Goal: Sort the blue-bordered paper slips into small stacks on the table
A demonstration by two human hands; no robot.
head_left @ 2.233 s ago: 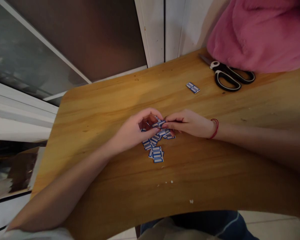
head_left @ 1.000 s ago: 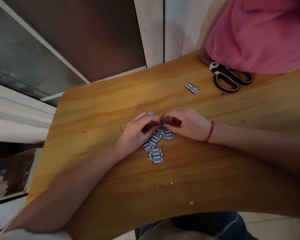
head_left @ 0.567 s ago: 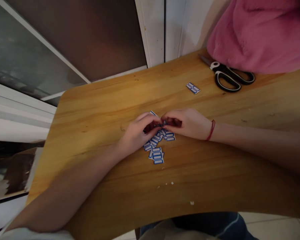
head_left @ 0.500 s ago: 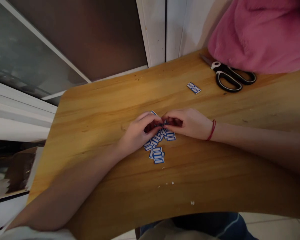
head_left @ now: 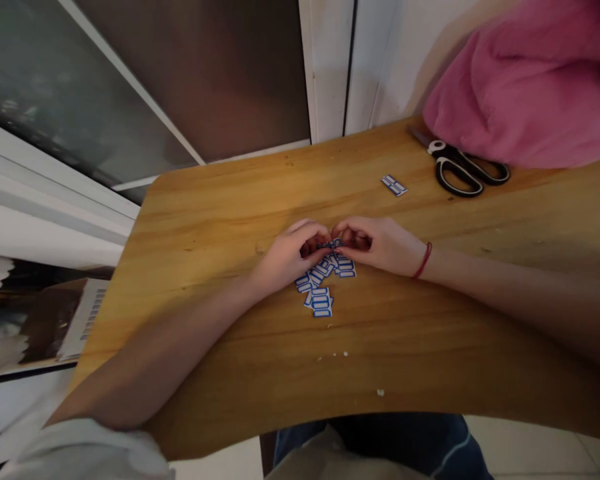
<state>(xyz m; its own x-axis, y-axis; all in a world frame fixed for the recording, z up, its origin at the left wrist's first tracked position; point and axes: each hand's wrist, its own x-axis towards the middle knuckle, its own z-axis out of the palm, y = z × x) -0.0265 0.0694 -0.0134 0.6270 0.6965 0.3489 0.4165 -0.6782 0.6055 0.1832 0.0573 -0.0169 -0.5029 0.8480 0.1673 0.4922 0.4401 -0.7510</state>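
Above a loose pile of white label pieces with blue frames (head_left: 323,301), my two hands meet fingertip to fingertip. My left hand (head_left: 297,250) pinches the left end of a small blue-and-white label piece (head_left: 334,244). On its right end, the thumb and fingers of my right hand (head_left: 377,243) are closed; a red string bracelet circles that wrist. The held piece is mostly covered by fingers, so its exact shape is unclear. Part of the pile lies hidden under both hands.
One separate label piece (head_left: 394,185) lies farther back on the wooden table (head_left: 220,220). Black-handled scissors (head_left: 463,167) rest near a pink plush cloth (head_left: 525,93) at the back right. Small white scraps (head_left: 380,393) are scattered near the front edge. A glass-panelled frame borders the back.
The whole view has shifted slightly, with the table appearing a little farther right. Both hands keep their pinch over the pile, and the pieces on the table look unmoved.
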